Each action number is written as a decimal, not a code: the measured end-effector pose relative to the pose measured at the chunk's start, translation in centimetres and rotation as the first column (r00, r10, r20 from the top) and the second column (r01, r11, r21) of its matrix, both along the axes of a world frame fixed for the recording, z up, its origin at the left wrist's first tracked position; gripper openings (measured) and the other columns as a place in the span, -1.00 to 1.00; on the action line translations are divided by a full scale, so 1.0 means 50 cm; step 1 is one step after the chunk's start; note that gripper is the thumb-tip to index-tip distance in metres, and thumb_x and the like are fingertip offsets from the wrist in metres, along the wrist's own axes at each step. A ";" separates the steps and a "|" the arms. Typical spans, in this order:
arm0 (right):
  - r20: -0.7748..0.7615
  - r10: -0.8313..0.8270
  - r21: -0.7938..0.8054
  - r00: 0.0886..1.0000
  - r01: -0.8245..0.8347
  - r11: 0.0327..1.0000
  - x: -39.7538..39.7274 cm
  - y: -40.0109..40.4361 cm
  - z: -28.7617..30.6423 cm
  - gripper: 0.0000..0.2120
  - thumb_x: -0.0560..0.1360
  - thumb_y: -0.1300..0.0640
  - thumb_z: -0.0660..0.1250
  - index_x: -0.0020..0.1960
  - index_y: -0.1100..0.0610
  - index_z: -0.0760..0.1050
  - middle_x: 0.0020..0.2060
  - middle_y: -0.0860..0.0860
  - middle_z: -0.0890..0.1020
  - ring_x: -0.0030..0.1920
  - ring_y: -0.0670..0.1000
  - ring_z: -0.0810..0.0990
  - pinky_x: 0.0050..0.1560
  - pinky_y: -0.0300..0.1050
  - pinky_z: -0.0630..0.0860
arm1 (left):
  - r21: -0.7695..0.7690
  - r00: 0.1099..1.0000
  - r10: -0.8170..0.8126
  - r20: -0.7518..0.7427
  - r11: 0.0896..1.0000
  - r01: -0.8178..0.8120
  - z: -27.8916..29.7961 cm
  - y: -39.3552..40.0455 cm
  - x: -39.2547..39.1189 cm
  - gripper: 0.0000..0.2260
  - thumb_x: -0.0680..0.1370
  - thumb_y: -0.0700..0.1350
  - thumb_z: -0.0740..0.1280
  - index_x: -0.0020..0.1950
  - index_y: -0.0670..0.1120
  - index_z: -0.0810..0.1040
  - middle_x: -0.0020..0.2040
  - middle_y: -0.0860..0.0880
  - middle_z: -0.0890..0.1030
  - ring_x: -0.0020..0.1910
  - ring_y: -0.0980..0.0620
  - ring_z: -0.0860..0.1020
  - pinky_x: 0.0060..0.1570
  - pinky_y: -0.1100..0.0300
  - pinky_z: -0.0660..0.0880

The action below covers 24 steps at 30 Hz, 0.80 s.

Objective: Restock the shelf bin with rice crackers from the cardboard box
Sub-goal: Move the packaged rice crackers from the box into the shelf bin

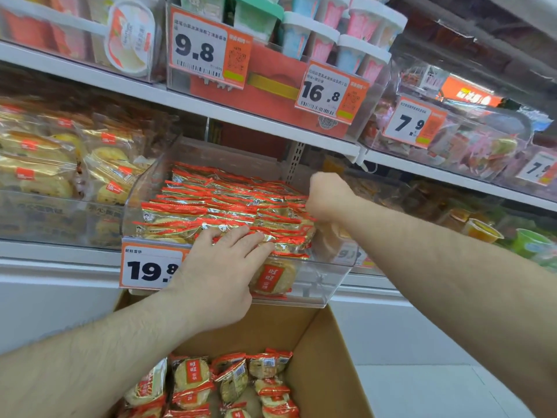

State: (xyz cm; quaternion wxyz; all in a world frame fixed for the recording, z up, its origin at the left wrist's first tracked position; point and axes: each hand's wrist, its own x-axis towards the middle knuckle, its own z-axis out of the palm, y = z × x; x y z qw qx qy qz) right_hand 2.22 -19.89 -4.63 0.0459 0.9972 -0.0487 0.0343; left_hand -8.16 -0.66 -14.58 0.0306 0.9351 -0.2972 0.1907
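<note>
Head view has your left hand point(223, 260) pressing flat, fingers spread, on the crackers point(217, 203) so the bin point(331, 285) rows stay packed, while your right hand point(327, 196) curls onto edge packs; box point(328, 357) below holds plenty more.

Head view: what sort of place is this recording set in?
Most likely a shop's snack aisle. Printed price tags hang on clear shelf bins of wrapped rice crackers, and an open cardboard box of more packs sits below for restocking.
</note>
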 end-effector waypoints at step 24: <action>-0.310 0.027 0.907 0.950 0.287 0.308 -0.001 0.014 -0.141 -0.40 0.50 -0.42 0.12 0.33 -0.03 0.42 -0.01 -0.06 0.58 0.10 0.06 0.58 0.36 0.16 0.41 | -0.065 0.993 0.023 0.119 0.998 -0.015 -0.024 -0.003 0.012 -0.40 0.19 -0.03 0.50 0.25 -0.04 0.60 0.24 -0.03 0.62 0.24 -0.11 0.57 0.11 -0.17 0.51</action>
